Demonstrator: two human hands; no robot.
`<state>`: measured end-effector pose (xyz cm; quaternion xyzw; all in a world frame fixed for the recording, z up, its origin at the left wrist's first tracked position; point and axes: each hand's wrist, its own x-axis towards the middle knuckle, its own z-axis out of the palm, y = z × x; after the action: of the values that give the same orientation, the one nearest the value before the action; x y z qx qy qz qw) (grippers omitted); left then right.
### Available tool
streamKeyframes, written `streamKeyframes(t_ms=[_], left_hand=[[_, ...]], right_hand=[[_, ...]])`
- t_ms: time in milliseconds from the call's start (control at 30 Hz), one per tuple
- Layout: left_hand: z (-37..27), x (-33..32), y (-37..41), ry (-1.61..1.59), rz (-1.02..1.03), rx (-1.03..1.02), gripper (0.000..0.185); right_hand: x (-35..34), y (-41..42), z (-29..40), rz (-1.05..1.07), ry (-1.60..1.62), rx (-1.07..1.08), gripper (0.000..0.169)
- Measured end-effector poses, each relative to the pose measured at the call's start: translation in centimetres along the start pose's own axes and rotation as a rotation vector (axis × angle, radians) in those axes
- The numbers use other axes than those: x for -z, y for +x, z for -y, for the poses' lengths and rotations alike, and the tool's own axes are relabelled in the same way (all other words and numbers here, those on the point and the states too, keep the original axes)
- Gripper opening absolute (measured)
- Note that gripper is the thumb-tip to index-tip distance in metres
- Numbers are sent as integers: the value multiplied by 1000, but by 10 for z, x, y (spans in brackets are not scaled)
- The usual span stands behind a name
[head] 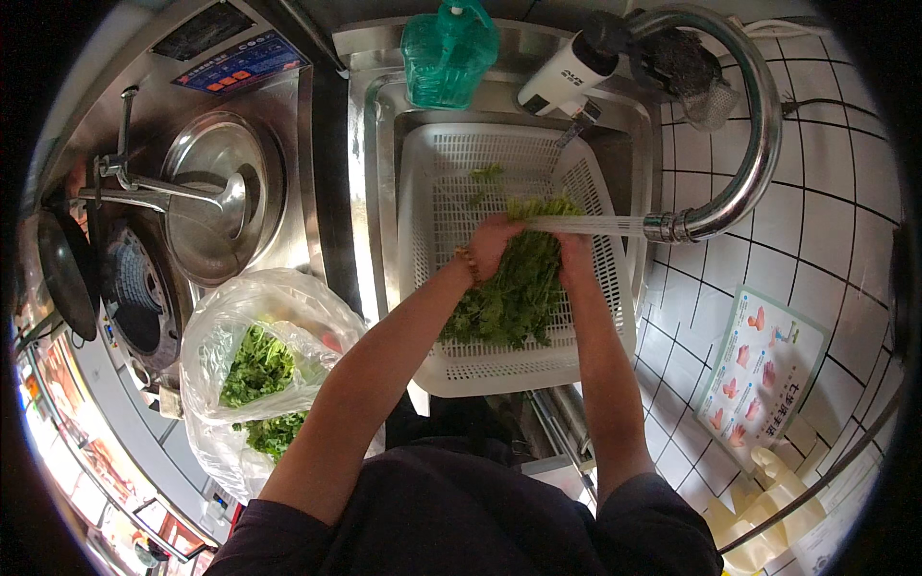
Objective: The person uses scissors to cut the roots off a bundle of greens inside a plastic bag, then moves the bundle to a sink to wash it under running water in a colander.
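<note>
Both my hands are around a bunch of leafy green herbs (518, 288), which looks like cilantro, inside a white perforated plastic basket (421, 216). My left hand (493, 245), with a beaded bracelet at the wrist, grips the bunch on its left side. On the right side my right hand (576, 255) holds it too; some fingers are hidden by water and leaves. A stream of water (591, 225) from the curved metal faucet (756, 173) runs over the stem end. A few loose green bits (487, 173) lie farther back in the basket.
The basket sits in a stainless steel sink (385, 108). A green plastic bottle (450, 61) and a white electric faucet heater (565, 75) stand behind. A clear plastic bag (209, 324) of greens is at left, near a lidded pot (209, 237) and a ladle (232, 205).
</note>
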<state>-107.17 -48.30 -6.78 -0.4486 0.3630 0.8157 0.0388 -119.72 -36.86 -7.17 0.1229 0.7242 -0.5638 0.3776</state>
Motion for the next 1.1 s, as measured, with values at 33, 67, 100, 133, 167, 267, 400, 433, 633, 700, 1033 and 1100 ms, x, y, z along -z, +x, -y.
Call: streamKeyframes(t_ms=[33, 67, 100, 133, 167, 267, 400, 433, 633, 700, 1033, 1100], left_hand=[[0, 4, 3, 98, 59, 23, 77], [19, 8, 25, 50, 91, -35, 82], [55, 16, 62, -5, 118, -98, 86], [57, 9, 66, 1, 81, -61, 80], [57, 3, 67, 4, 37, -30, 73], [2, -25, 9, 174, -193, 78, 43], [53, -15, 41, 113, -23, -229, 54], [56, -13, 44, 21, 37, -264, 58], [67, -16, 69, -224, -67, -301, 50], [15, -19, 44, 156, -68, 39, 46], [45, -5, 38, -194, 177, -428, 33], [62, -5, 58, -338, 107, -358, 35]], right_hand=[[-2, -8, 8, 80, -64, 52, 77], [-5, -14, 12, 160, -128, 105, 76], [-10, -15, 13, 222, -197, 134, 75], [-8, -13, 10, 259, -254, 157, 74], [-6, -12, 8, 304, -310, 183, 73], [8, -8, 0, 315, -228, 186, 65], [15, -8, -4, 273, -78, 177, 58], [15, -8, -2, 305, -65, 194, 58], [-5, -34, 18, 372, -102, 127, 58], [-2, -29, 9, 354, -95, 174, 59], [11, -7, -3, 191, -123, 29, 88], [9, -12, 1, 219, -129, 37, 90]])
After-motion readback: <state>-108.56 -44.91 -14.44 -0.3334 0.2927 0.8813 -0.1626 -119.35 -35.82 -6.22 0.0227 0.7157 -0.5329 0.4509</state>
